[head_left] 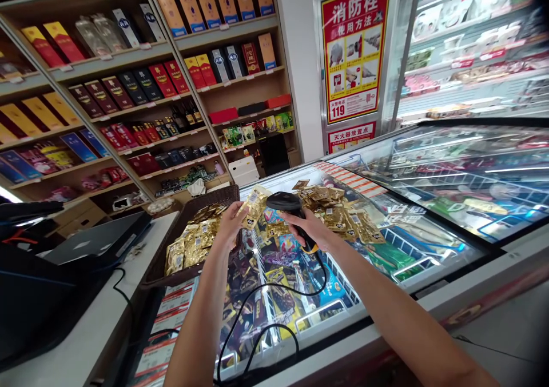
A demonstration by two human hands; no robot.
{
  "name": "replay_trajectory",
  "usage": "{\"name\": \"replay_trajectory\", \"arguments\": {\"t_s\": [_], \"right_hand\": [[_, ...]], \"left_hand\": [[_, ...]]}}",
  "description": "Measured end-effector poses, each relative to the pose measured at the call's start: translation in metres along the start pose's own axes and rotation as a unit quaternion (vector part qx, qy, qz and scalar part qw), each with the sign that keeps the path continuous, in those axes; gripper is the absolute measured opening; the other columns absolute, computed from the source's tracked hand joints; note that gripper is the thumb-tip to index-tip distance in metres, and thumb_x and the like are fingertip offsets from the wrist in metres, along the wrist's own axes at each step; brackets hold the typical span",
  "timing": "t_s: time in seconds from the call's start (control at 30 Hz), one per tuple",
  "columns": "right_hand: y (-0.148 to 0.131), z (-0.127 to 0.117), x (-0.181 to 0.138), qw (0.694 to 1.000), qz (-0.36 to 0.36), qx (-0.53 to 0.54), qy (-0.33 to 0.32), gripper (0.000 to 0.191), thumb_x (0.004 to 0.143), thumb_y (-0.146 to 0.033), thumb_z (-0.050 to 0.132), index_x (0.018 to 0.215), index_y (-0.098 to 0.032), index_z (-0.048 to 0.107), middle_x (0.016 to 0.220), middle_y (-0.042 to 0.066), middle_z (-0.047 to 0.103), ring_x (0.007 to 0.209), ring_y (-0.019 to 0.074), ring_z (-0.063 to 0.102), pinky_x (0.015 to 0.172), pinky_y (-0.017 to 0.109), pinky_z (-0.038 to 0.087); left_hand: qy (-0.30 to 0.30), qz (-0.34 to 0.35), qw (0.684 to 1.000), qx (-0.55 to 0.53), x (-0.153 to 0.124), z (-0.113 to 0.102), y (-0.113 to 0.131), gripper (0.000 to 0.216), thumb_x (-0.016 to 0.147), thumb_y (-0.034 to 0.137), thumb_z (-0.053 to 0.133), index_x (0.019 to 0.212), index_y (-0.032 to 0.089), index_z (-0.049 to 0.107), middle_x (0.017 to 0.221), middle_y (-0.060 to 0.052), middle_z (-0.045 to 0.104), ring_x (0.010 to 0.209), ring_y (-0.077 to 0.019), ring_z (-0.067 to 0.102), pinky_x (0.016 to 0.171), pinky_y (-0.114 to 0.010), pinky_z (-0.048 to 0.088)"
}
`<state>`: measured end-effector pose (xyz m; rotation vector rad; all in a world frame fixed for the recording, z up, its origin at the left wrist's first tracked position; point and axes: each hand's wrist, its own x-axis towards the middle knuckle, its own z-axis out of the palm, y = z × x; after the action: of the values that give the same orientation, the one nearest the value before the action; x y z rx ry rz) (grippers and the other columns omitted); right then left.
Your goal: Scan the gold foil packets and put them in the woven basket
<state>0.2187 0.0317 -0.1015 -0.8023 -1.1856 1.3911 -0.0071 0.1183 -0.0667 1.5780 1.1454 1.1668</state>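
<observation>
My left hand point(231, 222) pinches a small gold foil packet point(254, 206) and holds it up over the chest freezer. My right hand point(309, 227) is wrapped round the handle of a black barcode scanner point(286, 204), whose head sits right beside the packet. The scanner's black cable point(257, 312) loops down across the glass. A dark wicker basket point(189, 204) at the left holds several gold packets point(193, 244). A loose heap of the same gold packets point(338, 210) lies on the freezer's glass lid point(429, 244) behind the scanner.
A white counter point(86, 330) at the left carries a black register unit point(38, 295) and a closed laptop point(98, 241). Wooden shelves point(141, 90) of boxed bottles fill the back wall. A red fire-hydrant poster point(354, 50) hangs beside a lit fridge point(472, 50).
</observation>
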Motion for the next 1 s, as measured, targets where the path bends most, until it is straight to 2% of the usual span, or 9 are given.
{"name": "replay_trajectory", "arguments": {"t_s": [0.13,0.33,0.6,0.8,1.0], "right_hand": [[-0.001,0.005,-0.003,1.000,-0.001,-0.011,-0.013,0.042,0.078,-0.058,0.075,0.075,-0.020,0.057,0.050,-0.007,0.051,0.031,0.0077,0.042,0.033,0.022,0.035],[0.000,0.008,-0.007,0.997,0.010,-0.061,-0.036,0.044,0.078,-0.059,0.074,0.073,-0.020,0.055,0.052,-0.006,0.051,0.032,0.0071,0.042,0.035,0.023,0.035],[0.001,0.005,-0.007,0.994,-0.002,-0.097,-0.051,0.047,0.081,-0.060,0.071,0.066,-0.019,0.052,0.050,-0.005,0.050,0.033,0.0075,0.043,0.038,0.024,0.033],[0.001,0.007,-0.008,0.993,-0.006,-0.113,-0.040,0.048,0.081,-0.062,0.070,0.067,-0.020,0.053,0.047,-0.006,0.048,0.033,0.0090,0.044,0.038,0.025,0.035],[0.002,0.007,-0.008,0.993,-0.006,-0.111,-0.044,0.048,0.081,-0.063,0.070,0.068,-0.020,0.053,0.045,-0.006,0.047,0.033,0.0090,0.043,0.038,0.025,0.036]], "left_hand": [[0.009,0.021,0.999,0.030,-0.001,-0.016,0.006,0.046,0.065,0.058,0.078,0.087,0.020,0.068,0.079,-0.002,0.063,0.066,-0.0150,0.052,0.053,-0.022,0.037],[0.023,0.053,0.993,0.100,0.002,-0.024,-0.005,0.030,0.075,0.048,0.070,0.083,0.020,0.070,0.081,-0.002,0.066,0.072,-0.0163,0.053,0.061,-0.023,0.037],[0.025,0.030,0.995,0.090,0.003,-0.025,-0.007,0.031,0.074,0.048,0.070,0.086,0.020,0.070,0.078,-0.001,0.065,0.067,-0.0157,0.051,0.060,-0.024,0.035],[0.031,0.049,0.992,0.108,0.004,-0.021,-0.009,0.026,0.073,0.044,0.070,0.083,0.020,0.071,0.080,-0.001,0.067,0.071,-0.0166,0.053,0.063,-0.025,0.036],[0.027,0.035,0.993,0.105,0.002,-0.019,-0.010,0.030,0.071,0.048,0.071,0.084,0.021,0.070,0.080,-0.001,0.066,0.071,-0.0176,0.053,0.063,-0.026,0.037]]}}
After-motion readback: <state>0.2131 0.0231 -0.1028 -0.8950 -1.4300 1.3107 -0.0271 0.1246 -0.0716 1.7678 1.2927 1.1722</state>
